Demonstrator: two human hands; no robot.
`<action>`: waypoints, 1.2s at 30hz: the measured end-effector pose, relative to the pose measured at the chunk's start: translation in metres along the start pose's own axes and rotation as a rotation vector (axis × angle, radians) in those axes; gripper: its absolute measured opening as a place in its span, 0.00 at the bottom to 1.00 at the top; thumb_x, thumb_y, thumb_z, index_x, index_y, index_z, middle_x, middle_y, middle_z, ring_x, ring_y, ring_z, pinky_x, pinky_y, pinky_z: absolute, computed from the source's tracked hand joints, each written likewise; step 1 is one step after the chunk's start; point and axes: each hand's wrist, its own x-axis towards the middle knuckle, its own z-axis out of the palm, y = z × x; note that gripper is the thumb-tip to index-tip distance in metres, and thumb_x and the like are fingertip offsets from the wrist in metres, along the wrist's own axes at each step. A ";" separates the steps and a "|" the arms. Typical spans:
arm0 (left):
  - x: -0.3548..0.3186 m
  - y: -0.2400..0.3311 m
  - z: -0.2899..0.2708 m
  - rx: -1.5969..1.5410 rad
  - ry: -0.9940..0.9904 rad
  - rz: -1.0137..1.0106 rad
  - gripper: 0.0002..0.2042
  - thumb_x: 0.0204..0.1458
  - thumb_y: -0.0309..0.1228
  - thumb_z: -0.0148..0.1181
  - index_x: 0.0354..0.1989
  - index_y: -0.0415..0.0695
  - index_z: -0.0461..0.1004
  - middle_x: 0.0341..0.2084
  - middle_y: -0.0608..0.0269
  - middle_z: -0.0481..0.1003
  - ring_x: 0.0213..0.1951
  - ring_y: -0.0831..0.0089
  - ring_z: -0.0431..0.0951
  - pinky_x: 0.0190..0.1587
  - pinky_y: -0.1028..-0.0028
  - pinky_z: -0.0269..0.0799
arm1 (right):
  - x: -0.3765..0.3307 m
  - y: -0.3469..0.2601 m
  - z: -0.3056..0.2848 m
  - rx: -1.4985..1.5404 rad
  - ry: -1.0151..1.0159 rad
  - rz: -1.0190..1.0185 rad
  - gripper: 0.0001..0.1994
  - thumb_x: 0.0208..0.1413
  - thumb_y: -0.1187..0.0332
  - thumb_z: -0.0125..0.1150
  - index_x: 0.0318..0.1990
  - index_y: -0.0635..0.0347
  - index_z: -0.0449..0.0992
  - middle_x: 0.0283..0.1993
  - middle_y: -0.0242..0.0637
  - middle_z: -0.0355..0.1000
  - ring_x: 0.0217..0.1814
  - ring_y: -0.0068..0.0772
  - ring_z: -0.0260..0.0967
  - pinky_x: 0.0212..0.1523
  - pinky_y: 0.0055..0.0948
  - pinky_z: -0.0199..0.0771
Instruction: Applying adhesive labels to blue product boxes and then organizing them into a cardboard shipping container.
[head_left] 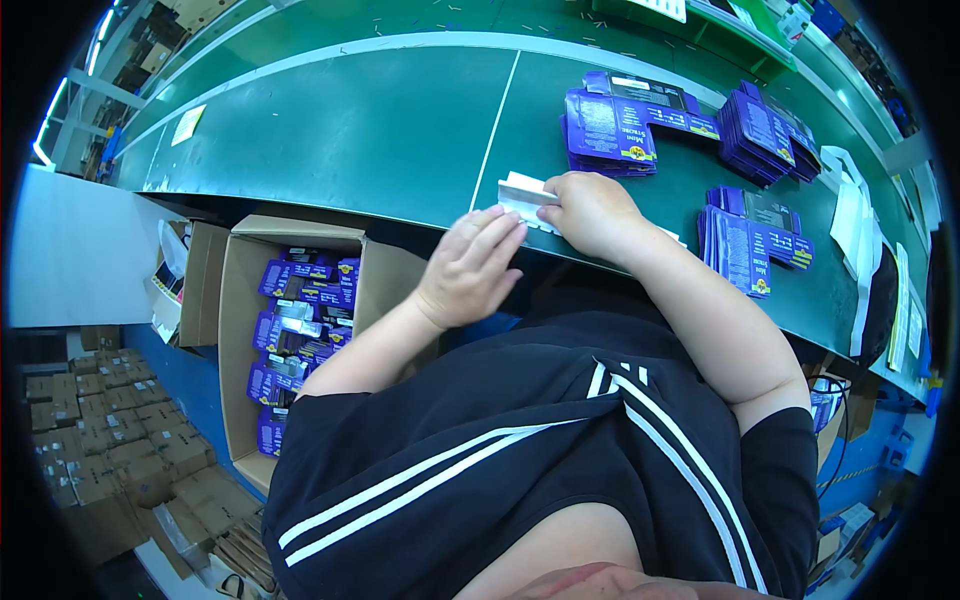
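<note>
Over the near edge of the green table, a small white folded card piece (522,197) stands between my hands. My right hand (597,215) is closed on its right side, thumb and fingers pinching it. The fingers of my left hand (470,265) reach up against its lower left edge, with the thumb apart from them. Part of the card is hidden behind my fingers. Another white strip (672,235) shows just beyond my right forearm. To the right lie stacks of flat purple cartons: one stack (610,135), a second stack (755,140) and a nearer stack (737,240).
An open cardboard box (240,330) holding several purple cartons (300,300) stands below the table at my left. A white cloth strap (855,220) lies at the table's right end. A yellowish paper (187,125) is at far left, a green rack (710,35) at the back.
</note>
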 end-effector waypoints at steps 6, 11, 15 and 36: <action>-0.009 0.017 0.025 0.078 -0.065 -0.097 0.31 0.46 0.31 0.64 0.60 0.32 0.67 0.58 0.47 0.66 0.61 0.51 0.66 0.66 0.59 0.60 | -0.001 -0.003 -0.004 0.010 0.000 0.006 0.13 0.60 0.64 0.58 0.44 0.64 0.82 0.41 0.46 0.79 0.41 0.48 0.78 0.46 0.40 0.78; -0.011 0.019 0.031 0.113 -0.057 -0.114 0.31 0.44 0.31 0.65 0.59 0.33 0.69 0.57 0.45 0.68 0.62 0.51 0.66 0.67 0.58 0.60 | 0.002 0.003 -0.002 0.062 0.023 0.045 0.14 0.58 0.64 0.59 0.44 0.64 0.81 0.39 0.47 0.79 0.40 0.50 0.77 0.45 0.41 0.76; -0.016 0.022 0.026 0.112 -0.062 -0.106 0.31 0.44 0.32 0.65 0.60 0.33 0.68 0.58 0.44 0.67 0.64 0.51 0.64 0.68 0.58 0.59 | 0.000 0.003 -0.004 0.053 0.010 0.035 0.14 0.58 0.66 0.59 0.46 0.64 0.81 0.42 0.47 0.79 0.42 0.48 0.78 0.46 0.41 0.77; -0.007 0.035 0.042 0.113 -0.118 0.010 0.27 0.49 0.29 0.59 0.60 0.34 0.68 0.63 0.47 0.66 0.65 0.54 0.66 0.68 0.58 0.58 | -0.005 0.023 -0.014 0.137 -0.030 -0.020 0.15 0.52 0.74 0.61 0.48 0.64 0.80 0.46 0.49 0.79 0.45 0.49 0.78 0.50 0.40 0.76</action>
